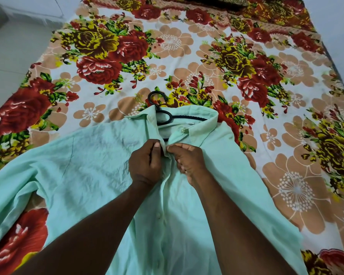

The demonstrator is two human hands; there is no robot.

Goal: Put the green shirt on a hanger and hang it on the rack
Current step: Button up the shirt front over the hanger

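- green shirt [83,171] is spread front-up on the bed [187,56] (floral sheet, pretty loud)
- black hanger [163,114] sits inside the collar, hook poking out onto the sheet
- left hand [145,161] pinches the left placket edge, fingers curled round the cloth
- right hand [187,157] pinches the other edge right beside it, just below the collar

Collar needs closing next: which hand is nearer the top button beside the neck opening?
Right. The right hand pinches the green shirt front edge directly below the top button. The left hand grips the opposite edge, below and left of it.
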